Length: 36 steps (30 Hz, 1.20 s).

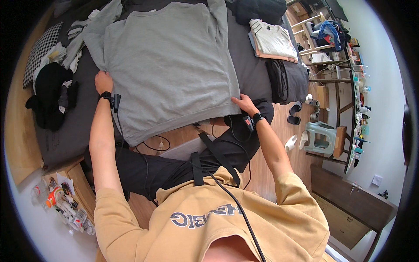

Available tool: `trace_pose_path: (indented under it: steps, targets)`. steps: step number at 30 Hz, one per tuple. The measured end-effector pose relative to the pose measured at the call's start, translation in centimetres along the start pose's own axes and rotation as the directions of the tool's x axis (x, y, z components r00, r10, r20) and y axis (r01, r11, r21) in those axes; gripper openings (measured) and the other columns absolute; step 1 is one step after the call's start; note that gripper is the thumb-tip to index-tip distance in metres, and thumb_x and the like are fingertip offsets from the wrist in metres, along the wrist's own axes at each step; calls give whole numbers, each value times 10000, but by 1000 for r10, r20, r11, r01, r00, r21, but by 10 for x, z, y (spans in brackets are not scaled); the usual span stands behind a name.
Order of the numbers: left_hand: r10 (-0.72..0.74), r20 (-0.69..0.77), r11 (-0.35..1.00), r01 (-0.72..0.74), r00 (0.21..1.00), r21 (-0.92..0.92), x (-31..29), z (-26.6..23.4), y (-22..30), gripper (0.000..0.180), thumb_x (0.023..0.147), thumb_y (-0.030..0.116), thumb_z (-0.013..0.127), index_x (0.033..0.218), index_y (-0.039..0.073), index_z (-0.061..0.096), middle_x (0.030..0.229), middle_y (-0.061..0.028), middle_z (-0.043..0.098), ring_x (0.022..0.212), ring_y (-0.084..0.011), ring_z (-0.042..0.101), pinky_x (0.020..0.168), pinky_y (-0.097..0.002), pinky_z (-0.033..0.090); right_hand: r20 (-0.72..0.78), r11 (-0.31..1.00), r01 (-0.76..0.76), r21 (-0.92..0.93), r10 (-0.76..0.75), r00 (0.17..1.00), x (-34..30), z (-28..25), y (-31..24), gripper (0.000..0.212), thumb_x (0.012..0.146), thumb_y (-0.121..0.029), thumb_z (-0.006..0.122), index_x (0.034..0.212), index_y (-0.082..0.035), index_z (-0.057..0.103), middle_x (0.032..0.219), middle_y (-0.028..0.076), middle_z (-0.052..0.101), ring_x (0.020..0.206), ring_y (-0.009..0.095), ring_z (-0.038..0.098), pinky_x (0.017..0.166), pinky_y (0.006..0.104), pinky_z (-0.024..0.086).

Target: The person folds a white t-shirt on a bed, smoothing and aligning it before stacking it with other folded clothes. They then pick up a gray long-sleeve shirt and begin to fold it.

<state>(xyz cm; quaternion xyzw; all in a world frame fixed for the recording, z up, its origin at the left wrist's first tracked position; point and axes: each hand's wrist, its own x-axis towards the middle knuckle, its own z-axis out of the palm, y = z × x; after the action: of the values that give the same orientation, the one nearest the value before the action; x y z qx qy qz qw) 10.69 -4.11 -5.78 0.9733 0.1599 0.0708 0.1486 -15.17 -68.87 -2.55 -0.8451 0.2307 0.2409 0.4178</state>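
A grey sweatshirt (168, 65) lies spread on the dark bed, its neck away from me and its hem toward me. My left hand (104, 82) is closed on the left side of the sweatshirt, near the sleeve. At the right end of the hem, my right hand (245, 105) pinches the fabric between thumb and fingers. The hem hangs a little over the bed's edge above my lap. One sleeve reaches up to the far left; the other runs along the right side.
Folded light shirts (273, 41) and folded dark trousers (288, 81) are stacked at the bed's right. Loose black clothes (52, 94) and a checked pillow (41, 54) lie at left. Black cables (144, 161) cross my lap. A plastic stool (321, 136) and slippers (291, 143) stand on the floor.
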Motion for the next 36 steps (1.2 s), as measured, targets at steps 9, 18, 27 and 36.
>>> trace_pose_path:
  steps: [9,18,27,36]
  targets:
    - [-280,130,681,292,951,-671,35,33,-92,364,1002,283,771,1204,-21,758,1111,-112,787,999,-205,718,892,-341,556,-5,999,5,-33,-5,1000,-2,-3,-5,590,922,-452,777,1214,56,714,1127,207,777,1032,291,745,914,404,565]
    - [-341,225,557,389,913,-734,10,43,-92,480,957,376,827,1199,-32,755,1129,-98,771,1048,-181,687,946,-311,528,-418,913,333,-237,-405,813,77,-28,-144,336,922,-306,772,1010,9,693,936,202,759,906,383,740,819,459,582]
    - [-285,291,484,399,913,-779,0,33,-87,445,943,366,848,1126,-30,760,1043,-26,741,959,-117,610,876,-282,491,-479,885,132,-446,-361,800,160,22,-214,432,934,-372,792,1139,-3,700,1130,190,729,1143,404,684,960,500,566]
    - [-339,257,580,416,905,-700,-7,19,-65,475,960,345,823,1185,-63,733,1092,-61,746,997,-144,627,899,-301,497,-372,885,51,-462,-246,895,204,22,-214,230,996,-200,618,1080,-28,745,1193,255,737,1137,468,699,965,549,572]
